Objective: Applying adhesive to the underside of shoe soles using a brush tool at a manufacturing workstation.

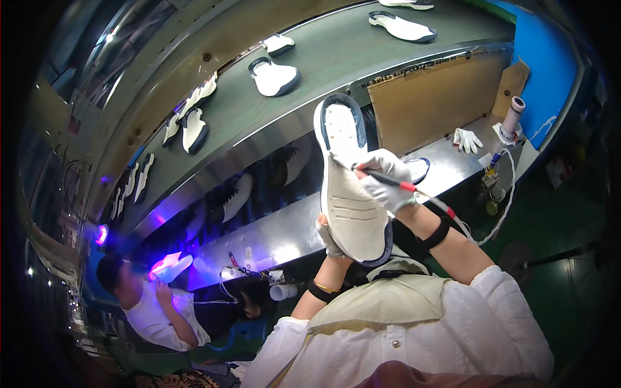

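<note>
Shoe sole, white with dark blue at heel and toe, at the centre of the frame (head view): held up above the metal counter, narrow heel end uppermost, broad grooved forefoot below. Left hand, gloved, curled about the left edge near the forefoot; its grip on the underside is hidden. Right hand, gloved, closed narrowly around a black-and-red pen-like tool, the tip at or just above the sole's upper face; contact cannot be told. Judged by appearance, the sole is light, springy and hard to break, flexing slightly if held at one end; any wet coating would make it slippery. Best hold: the side walls beside the forefoot. Similar soles lie on the green conveyor belt, upper frame.
</note>
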Available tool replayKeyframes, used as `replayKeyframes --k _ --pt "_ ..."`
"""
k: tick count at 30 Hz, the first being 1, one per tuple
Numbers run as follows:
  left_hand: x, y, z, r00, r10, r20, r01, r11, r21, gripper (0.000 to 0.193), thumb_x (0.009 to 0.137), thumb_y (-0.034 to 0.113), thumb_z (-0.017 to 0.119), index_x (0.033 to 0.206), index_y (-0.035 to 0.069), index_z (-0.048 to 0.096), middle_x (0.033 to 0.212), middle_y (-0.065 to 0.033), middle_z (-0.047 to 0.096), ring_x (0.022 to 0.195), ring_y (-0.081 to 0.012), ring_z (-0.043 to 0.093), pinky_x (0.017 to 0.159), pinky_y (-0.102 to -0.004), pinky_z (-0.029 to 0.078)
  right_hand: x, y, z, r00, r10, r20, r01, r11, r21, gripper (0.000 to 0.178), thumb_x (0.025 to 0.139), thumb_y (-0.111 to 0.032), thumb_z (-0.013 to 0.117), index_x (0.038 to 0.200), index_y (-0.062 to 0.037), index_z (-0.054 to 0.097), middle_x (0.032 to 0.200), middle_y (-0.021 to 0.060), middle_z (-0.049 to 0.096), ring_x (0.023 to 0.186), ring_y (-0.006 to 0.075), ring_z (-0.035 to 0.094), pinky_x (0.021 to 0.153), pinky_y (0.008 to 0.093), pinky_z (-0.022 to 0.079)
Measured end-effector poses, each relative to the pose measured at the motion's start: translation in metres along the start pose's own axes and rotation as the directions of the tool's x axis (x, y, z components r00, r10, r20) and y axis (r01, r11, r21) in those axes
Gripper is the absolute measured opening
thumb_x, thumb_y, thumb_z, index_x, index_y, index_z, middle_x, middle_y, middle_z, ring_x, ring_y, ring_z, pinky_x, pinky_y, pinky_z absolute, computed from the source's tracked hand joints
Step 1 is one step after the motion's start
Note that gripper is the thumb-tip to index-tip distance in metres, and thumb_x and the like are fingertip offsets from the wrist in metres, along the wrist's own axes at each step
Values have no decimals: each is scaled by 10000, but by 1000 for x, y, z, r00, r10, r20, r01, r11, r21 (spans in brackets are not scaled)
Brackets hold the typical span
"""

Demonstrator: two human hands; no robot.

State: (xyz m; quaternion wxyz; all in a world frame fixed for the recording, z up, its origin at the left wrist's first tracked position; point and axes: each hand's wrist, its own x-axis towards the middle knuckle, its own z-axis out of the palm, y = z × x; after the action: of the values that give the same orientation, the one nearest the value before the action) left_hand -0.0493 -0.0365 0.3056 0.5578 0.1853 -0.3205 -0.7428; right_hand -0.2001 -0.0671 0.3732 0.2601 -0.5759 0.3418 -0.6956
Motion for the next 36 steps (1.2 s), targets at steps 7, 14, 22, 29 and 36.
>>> replayKeyframes --k 7,14,22,29,36 --pt "12 -1 3 993 117 -20 -119 988 -99 778 861 661 391 1392 93 357 1327 -135 480 1171 -272 520 990 -414 441 -12 1 0 961 -172 217 200 973 -118 121 734 -7 686 831 -68 647 827 69 640 720 194 630 656 286 498" --pt "38 3 -11 807 209 553 111 865 -489 701 850 630 443 1281 78 449 1078 -102 554 1036 -246 544 932 -399 450 -24 -6 2 886 -163 435 189 982 -18 126 727 -15 694 834 -59 645 878 88 662 835 206 649 750 304 500" --pt "36 13 -18 989 148 6 -147 986 -80 852 854 658 389 1440 50 272 1416 -191 385 1241 -336 456 1049 -463 367 -29 -2 -5 853 -158 497 152 987 52 122 761 27 649 849 -55 632 871 61 657 832 174 633 775 309 495" --pt "47 22 -13 989 97 109 -82 987 -135 1005 776 733 438 1463 48 177 1424 -270 320 1220 -520 410 1002 -581 393 -39 -6 -14 873 17 487 -64 995 80 137 722 31 675 823 -57 647 825 57 660 797 191 639 756 306 498" --pt "50 33 -9 968 -33 250 70 987 -142 1002 781 734 439 1461 43 189 1423 -246 346 1257 -452 415 1017 -560 396 -45 -3 -27 790 220 572 -381 907 178 110 763 -13 713 860 -51 678 857 45 679 811 131 637 754 272 497"
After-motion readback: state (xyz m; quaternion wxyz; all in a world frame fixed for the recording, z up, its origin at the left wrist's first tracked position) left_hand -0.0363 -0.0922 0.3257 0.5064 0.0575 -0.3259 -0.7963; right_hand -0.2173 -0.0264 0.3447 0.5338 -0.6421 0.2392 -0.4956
